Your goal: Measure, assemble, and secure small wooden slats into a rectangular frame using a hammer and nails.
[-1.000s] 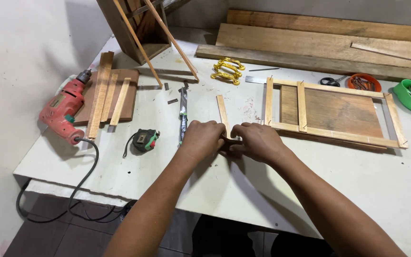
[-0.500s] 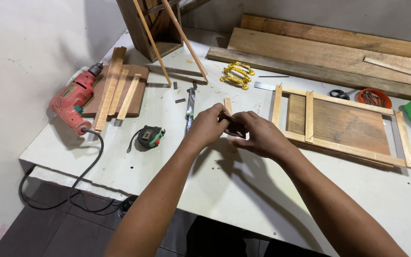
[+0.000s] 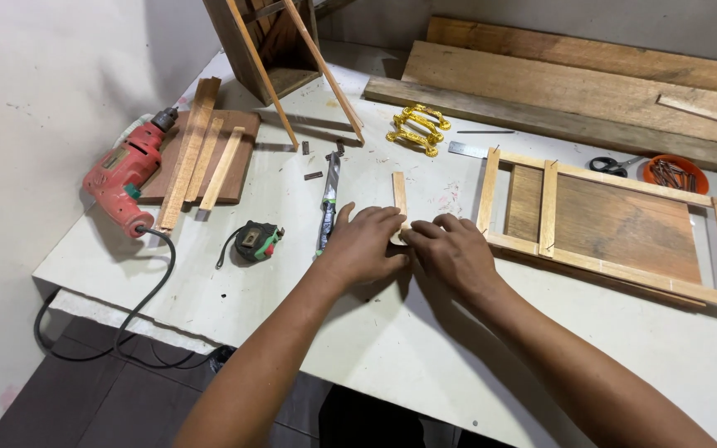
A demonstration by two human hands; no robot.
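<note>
Head camera looks down on a white table (image 3: 392, 365), and both hands meet near its middle. The left hand (image 3: 367, 246) and the right hand (image 3: 451, 250) lie side by side, fingertips touching, pressed down on the near end of a thin wooden strip (image 3: 399, 194). That end is hidden under the fingers, so I cannot tell if they pinch it or only hold it flat. The far end of the strip points away from the person.

Compared with half a second before, the hands have come down from above the table onto its surface, and the strip is now flat.

Just right of the right hand lies one wooden frame (image 3: 607, 224) with a board inside; its far right corner is almost cut off. Left of the left hand lie one dark narrow tool (image 3: 329, 199), hard to identify, one tape measure (image 3: 255, 241) and, further, one red drill (image 3: 124, 178) with a black cable. Beyond the hands are two gold handles (image 3: 418, 129), one pair of scissors (image 3: 612, 166) and one orange bowl (image 3: 674, 172) of small metal pieces.
</note>
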